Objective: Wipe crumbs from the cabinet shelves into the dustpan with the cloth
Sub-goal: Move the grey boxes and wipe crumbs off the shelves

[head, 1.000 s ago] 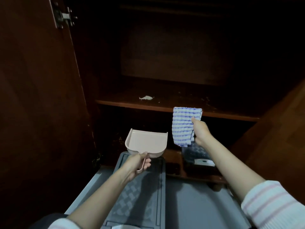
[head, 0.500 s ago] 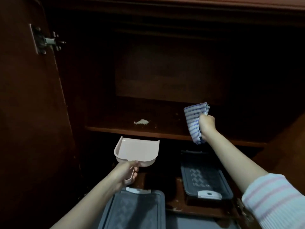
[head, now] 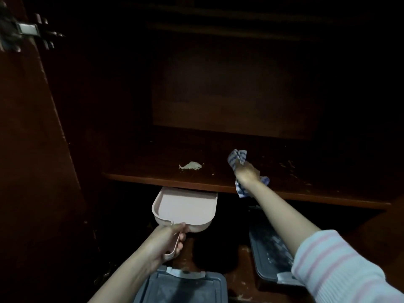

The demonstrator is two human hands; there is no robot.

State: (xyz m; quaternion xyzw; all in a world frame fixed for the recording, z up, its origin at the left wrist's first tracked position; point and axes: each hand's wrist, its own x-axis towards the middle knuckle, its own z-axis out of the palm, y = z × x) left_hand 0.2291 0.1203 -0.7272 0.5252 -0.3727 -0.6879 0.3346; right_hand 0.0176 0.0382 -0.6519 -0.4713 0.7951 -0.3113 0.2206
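A pale pile of crumbs (head: 190, 165) lies near the front of the dark wooden shelf (head: 153, 179). My left hand (head: 168, 239) grips the handle of the pink dustpan (head: 185, 207), whose open mouth sits just under the shelf's front edge, below the pile. My right hand (head: 246, 172) rests on the shelf to the right of the pile, closed on the blue-and-white checked cloth (head: 237, 158), which bunches above my fingers and hangs over the edge. More small crumbs (head: 288, 166) are scattered further right on the shelf.
The open cabinet door (head: 26, 149) with its metal hinge (head: 28, 29) stands at the left. Below the shelf are two grey lidded boxes, one (head: 181, 287) under my left arm and one (head: 269, 248) under my right forearm. The cabinet's interior is dark.
My right hand has moved down onto the shelf with the cloth, now bunched against the surface. The dustpan has come up to the shelf's front edge.
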